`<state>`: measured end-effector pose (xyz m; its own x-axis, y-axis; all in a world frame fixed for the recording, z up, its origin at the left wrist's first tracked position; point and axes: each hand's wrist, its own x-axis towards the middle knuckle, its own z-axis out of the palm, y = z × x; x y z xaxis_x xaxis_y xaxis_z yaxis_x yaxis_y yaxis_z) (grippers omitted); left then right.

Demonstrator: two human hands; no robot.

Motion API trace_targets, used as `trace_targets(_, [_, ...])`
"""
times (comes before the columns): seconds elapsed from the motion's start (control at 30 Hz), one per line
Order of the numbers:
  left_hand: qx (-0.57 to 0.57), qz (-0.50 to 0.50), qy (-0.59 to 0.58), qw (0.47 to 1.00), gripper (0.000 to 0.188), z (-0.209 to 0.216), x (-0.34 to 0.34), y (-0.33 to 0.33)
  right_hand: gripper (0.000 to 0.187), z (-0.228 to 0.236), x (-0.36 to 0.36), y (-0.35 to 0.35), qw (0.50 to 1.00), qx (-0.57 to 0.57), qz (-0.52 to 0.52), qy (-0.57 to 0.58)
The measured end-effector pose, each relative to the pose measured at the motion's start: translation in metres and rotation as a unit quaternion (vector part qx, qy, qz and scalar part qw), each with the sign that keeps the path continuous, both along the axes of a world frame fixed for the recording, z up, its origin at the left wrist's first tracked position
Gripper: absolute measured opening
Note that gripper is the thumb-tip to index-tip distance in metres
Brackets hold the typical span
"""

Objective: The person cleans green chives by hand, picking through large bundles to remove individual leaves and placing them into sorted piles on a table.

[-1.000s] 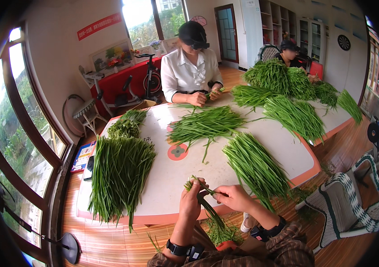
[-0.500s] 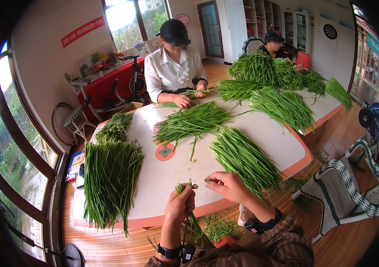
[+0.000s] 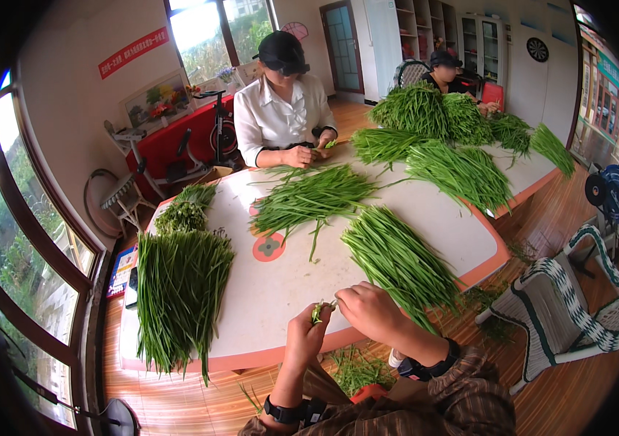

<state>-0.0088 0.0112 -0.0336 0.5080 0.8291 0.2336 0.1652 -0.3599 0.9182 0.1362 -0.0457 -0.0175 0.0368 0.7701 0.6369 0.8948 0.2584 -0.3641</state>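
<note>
Over the near table edge, my left hand (image 3: 306, 333) is closed around a small bunch of garlic chives (image 3: 316, 312), its pale cut ends poking out by the thumb. Close beside it, my right hand (image 3: 369, 308) pinches with thumb and forefinger at those ends. What lies between its fingertips is too small to make out. A large pile of chives (image 3: 393, 261) lies just beyond my right hand. To the left, another thick pile (image 3: 182, 298) hangs over the table edge. A looser heap (image 3: 316, 198) lies at mid-table.
Across the white table (image 3: 273, 320) with its orange border, a co-worker (image 3: 284, 116) in a white blouse handles chives. Another person (image 3: 446, 76) sits at the far right behind tall chive piles (image 3: 414, 112). A woven chair (image 3: 556, 312) stands at right. Chive scraps (image 3: 356, 370) lie below the table edge.
My right hand has come in to the left hand, closing the gap between them. My left hand has turned and shifted slightly right. The co-worker across has drawn both hands together.
</note>
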Motion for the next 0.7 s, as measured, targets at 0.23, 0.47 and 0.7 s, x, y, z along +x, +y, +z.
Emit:
trace_targets(0.23, [-0.149, -0.042, -0.017, 0.988, 0.018, 0.012, -0.008, 0.001, 0.007, 0.009, 0.008, 0.0, 0.975, -0.063, 0.054, 0.208])
trace_targets(0.47, [-0.302, -0.109, -0.149, 0.935, 0.023, 0.024, -0.022, 0.007, 0.018, 0.022, 0.021, -0.016, 0.912, -0.249, 0.151, 0.29])
trace_targets(0.7, [-0.371, -0.13, -0.198, 0.898, 0.029, 0.011, -0.026, 0.015, 0.023, 0.0, 0.027, -0.023, 0.925, -0.328, 0.152, 0.112])
